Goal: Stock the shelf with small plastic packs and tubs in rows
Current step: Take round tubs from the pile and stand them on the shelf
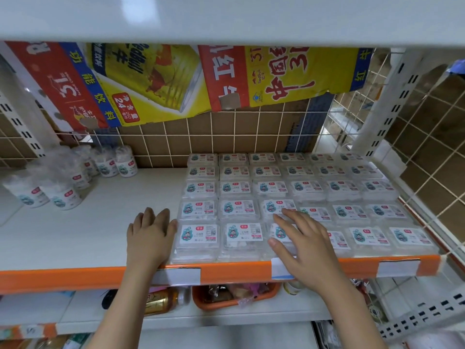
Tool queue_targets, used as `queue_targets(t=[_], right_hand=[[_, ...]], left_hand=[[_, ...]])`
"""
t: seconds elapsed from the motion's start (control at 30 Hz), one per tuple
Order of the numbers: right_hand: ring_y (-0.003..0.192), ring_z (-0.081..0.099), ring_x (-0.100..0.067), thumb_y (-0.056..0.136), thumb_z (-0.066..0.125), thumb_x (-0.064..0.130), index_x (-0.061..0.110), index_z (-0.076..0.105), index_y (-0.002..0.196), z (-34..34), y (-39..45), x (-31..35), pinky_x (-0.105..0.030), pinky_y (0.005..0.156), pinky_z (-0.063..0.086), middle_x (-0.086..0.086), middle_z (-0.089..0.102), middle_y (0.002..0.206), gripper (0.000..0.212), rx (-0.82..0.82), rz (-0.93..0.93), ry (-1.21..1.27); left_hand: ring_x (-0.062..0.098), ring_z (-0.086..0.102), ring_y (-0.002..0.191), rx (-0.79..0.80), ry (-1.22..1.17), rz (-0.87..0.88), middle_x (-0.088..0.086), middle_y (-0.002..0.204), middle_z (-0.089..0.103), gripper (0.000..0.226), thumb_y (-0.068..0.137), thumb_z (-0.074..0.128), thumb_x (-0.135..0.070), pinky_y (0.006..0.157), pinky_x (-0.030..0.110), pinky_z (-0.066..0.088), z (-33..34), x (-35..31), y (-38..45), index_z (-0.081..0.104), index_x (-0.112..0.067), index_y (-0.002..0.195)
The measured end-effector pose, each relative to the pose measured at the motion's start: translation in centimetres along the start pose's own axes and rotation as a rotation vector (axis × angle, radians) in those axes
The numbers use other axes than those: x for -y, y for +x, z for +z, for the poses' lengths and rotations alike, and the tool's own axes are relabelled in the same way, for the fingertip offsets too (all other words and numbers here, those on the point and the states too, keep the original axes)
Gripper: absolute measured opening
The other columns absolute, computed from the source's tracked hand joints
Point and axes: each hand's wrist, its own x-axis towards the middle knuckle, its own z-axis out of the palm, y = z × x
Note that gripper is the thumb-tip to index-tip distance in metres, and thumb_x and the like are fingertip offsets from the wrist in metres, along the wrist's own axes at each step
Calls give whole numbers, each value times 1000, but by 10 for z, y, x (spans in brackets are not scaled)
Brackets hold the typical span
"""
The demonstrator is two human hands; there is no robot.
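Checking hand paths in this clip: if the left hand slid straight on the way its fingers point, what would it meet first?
The left hand points toward the shelf's back, beside the flat packs. Bare shelf lies ahead, so likely the wire grid back; depth unclear.

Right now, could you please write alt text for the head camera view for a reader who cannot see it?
A person's two open hands rest on a white shelf: the left hand against the left edge of a neat grid of flat plastic packs, the right hand lying on top of the front packs. Round tubs stand at the left, under a torn cardboard poster.
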Motion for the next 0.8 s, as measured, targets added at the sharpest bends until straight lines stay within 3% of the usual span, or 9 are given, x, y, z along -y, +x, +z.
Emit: queue_targets(t=[0.1,0.3,0.57,0.67,0.8], right_hand=[[131,38,-17,92,15,65,26,51,134,0,4,1,-34,107,26,5,47,140,67,-7,25,34],[124,47,-23,95,25,35,14,55,130,4,8,8,-33,103,25,-5,54,133,50,-36,65,-21],[127,46,-25,93,21,44,13,54,130,-5,21,25,-40,105,31,-5,52,136,59,-36,122,-37],[125,48,-25,93,25,43,12,55,129,-5,31,43,-40,104,34,-5,55,133,57,-49,117,-27],[119,53,-27,91,33,41,11,60,122,9,47,80,-41,100,39,-6,59,126,51,-64,80,-2]], left_hand=[[32,26,133,5,8,2,10,140,37,41,98,32,-40,107,43,23,2,1,1,41,-24,135],[32,20,138,37,13,-11,11,148,30,44,99,29,-41,111,44,19,5,4,3,36,-26,140],[32,20,140,24,-4,-25,11,150,30,46,98,30,-44,112,44,19,5,5,1,38,-27,140],[36,35,128,-30,-5,5,16,134,46,39,96,38,-41,103,46,31,7,9,2,52,-21,126],[35,44,118,-26,-81,21,15,120,54,33,92,43,-40,96,43,37,1,12,1,59,-14,104]])
